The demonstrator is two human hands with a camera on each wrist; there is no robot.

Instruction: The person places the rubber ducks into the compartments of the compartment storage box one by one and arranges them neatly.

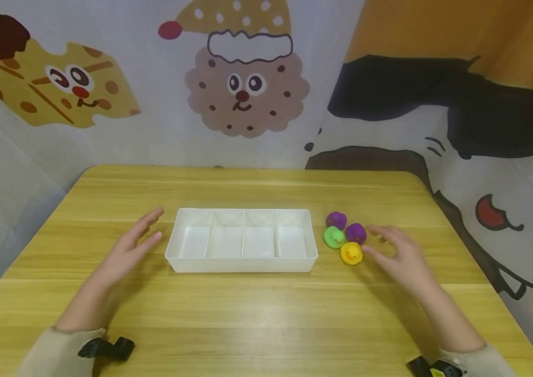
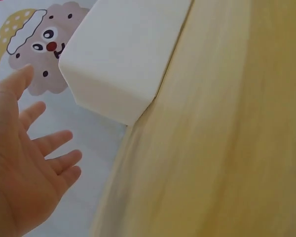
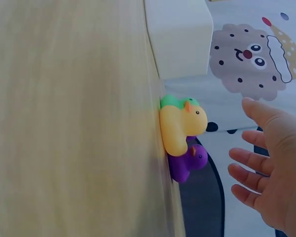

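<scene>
A white tray [image 1: 243,265] with several compartments, all bare, lies mid-table. To its right cluster several small rubber ducks: a yellow duck [image 1: 351,254] in front, a green duck [image 1: 334,237] behind it, one purple duck [image 1: 356,233] beside them and another purple duck [image 1: 336,220] at the back. My right hand [image 1: 403,256] is just right of the ducks, fingers spread and holding nothing; the right wrist view shows a gap between that hand [image 3: 276,168] and the yellow duck [image 3: 180,126]. Left of the tray, my left hand [image 1: 127,251] hovers with relaxed fingers, apart from the tray's end wall [image 2: 108,98].
The wooden table [image 1: 257,319] has a rounded far edge. Behind it hangs a cloth [image 1: 163,141] printed with cartoon figures. A dark wrist device [image 1: 106,348] sits on the left sleeve, and another device [image 1: 436,366] on the right.
</scene>
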